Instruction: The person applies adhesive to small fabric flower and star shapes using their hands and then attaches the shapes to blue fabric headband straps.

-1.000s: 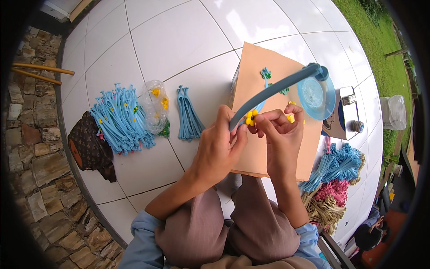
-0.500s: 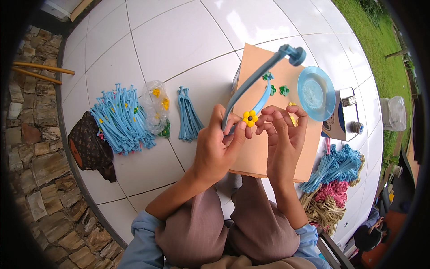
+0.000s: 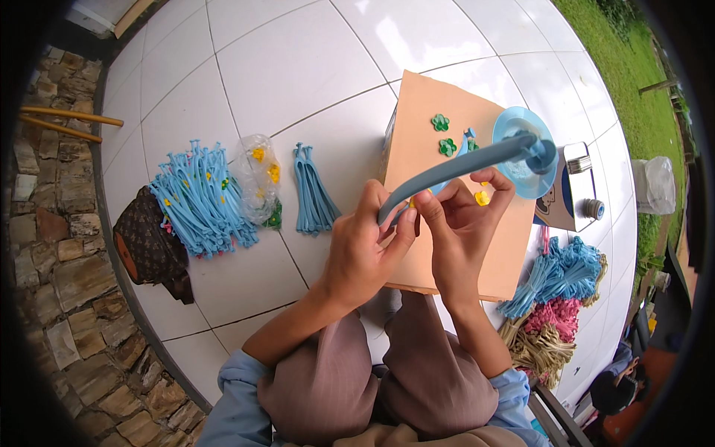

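My left hand (image 3: 361, 242) is closed on a curved light-blue rubbery strap (image 3: 462, 161) with a round knob at its end. The strap arches up and to the right, above a cardboard box (image 3: 417, 108). My right hand (image 3: 458, 238) meets the left, its thumb and index finger pinched at the strap where a small yellow flower piece sits. That flower is almost fully covered by my fingertips. Lying on the box are green flower pieces (image 3: 447, 147) and a loose yellow flower piece (image 3: 482, 198).
A light-blue plate (image 3: 514, 116) sits at the box's far right, beside a metal can (image 3: 573, 190). Blue strap bundles (image 3: 197, 201), a clear plastic bag (image 3: 255, 175) and a brown bag (image 3: 153, 235) lie left. Blue, pink and beige bundles (image 3: 551, 324) are at right.
My right hand has closed in on the yellow flower piece, which was in plain sight between my hands. The strap's knobbed end has swung right and downward, over the plate.
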`<state>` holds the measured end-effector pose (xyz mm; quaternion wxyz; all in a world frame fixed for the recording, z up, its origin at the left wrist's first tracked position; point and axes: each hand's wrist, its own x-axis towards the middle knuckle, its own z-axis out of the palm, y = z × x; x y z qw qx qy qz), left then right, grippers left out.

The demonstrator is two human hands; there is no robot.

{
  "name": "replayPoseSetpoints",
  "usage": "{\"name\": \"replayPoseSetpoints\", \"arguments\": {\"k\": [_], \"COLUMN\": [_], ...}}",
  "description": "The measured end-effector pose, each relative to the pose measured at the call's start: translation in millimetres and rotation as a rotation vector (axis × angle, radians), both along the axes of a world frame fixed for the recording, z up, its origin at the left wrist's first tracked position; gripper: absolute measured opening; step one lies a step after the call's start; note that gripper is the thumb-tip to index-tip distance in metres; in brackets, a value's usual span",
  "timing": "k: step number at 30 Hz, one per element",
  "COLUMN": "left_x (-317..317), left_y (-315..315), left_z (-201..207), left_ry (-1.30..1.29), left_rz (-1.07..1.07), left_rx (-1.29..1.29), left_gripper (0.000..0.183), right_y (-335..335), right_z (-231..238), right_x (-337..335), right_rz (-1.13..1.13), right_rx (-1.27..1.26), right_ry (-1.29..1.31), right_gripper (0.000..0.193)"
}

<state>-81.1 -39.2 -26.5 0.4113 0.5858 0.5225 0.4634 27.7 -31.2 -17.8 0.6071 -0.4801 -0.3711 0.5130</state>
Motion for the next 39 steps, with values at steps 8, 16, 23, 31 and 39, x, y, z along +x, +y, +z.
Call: {"name": "replayPoseSetpoints", "arguments": {"k": [8, 16, 23, 31, 39], "left_x": [2, 0, -1, -2, 0], "left_y": [0, 0, -1, 0, 0], "left_z": [4, 0, 0, -5, -7], "left_ry": [-0.09, -0.133, -0.022, -0.05, -0.169], "left_rz": [-0.015, 0.028, -0.007, -0.021, -0.052], "left_rx": [0.0, 0.009, 0.099, 0.044, -0.009], "left_gripper": [0.021, 0.018, 0.024, 0.018, 0.021], "right_y": [1, -1, 0, 3, 6], "right_z": [5, 12, 11, 16, 4], "right_x": [5, 12, 23, 20, 6], "right_rz": [0.067, 0.147, 0.162, 0.198, 0.093], "right_rx": [-0.034, -0.024, -0.125, -0.196, -0.118], "right_ry": [0.046, -0.086, -0.039, -0.144, -0.014], "right_gripper": [0.037, 0.053, 0.053, 0.055, 0.057]}}
